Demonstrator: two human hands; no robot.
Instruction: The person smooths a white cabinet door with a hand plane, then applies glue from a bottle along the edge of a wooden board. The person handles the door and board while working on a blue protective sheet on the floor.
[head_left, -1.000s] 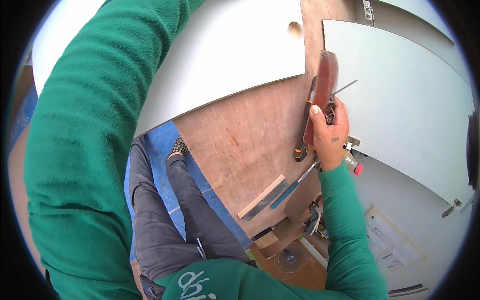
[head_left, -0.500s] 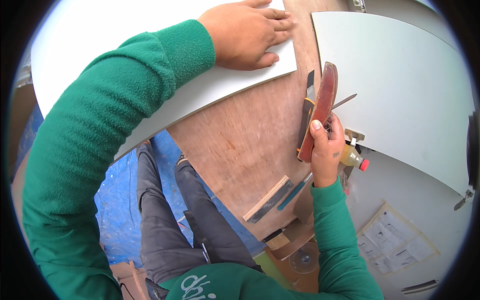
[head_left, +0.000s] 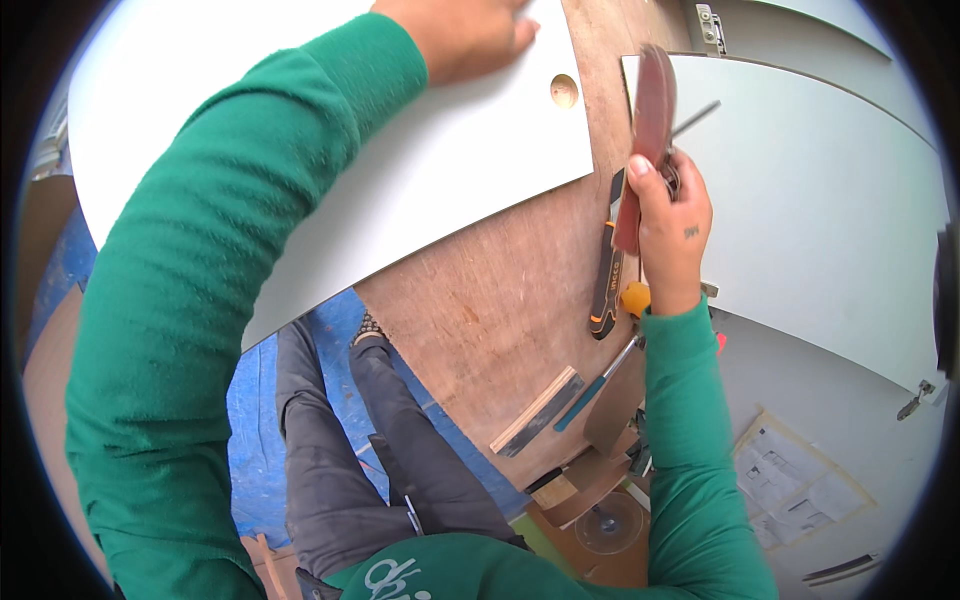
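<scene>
My left hand (head_left: 455,38) lies on a white panel (head_left: 430,190) at the top edge, its thumb spread and the other fingers mostly cut off or blurred. A round recess (head_left: 564,91) shows near the panel's right edge. To the right, my right hand (head_left: 677,225) grips a curved, reddish-brown strip (head_left: 653,110) that looks like worn sandpaper. A thin metal rod (head_left: 696,118) sticks out beyond it, and small metal parts between the fingers are hard to make out. Close to this hand, a black-and-orange utility knife (head_left: 605,285) rests on the plywood.
The plywood board (head_left: 450,300) also carries a wood-and-grey block (head_left: 537,412) and a teal-handled tool (head_left: 580,403). A second pale panel (head_left: 810,200) with hinges stands at right. Blue sheeting (head_left: 255,430) covers the floor. A drawing sheet (head_left: 800,480) hangs at lower right.
My left hand has slid up and left, uncovering the round recess. My right hand has moved upward with the reddish-brown strip still in its grip. The view has shifted slightly.
</scene>
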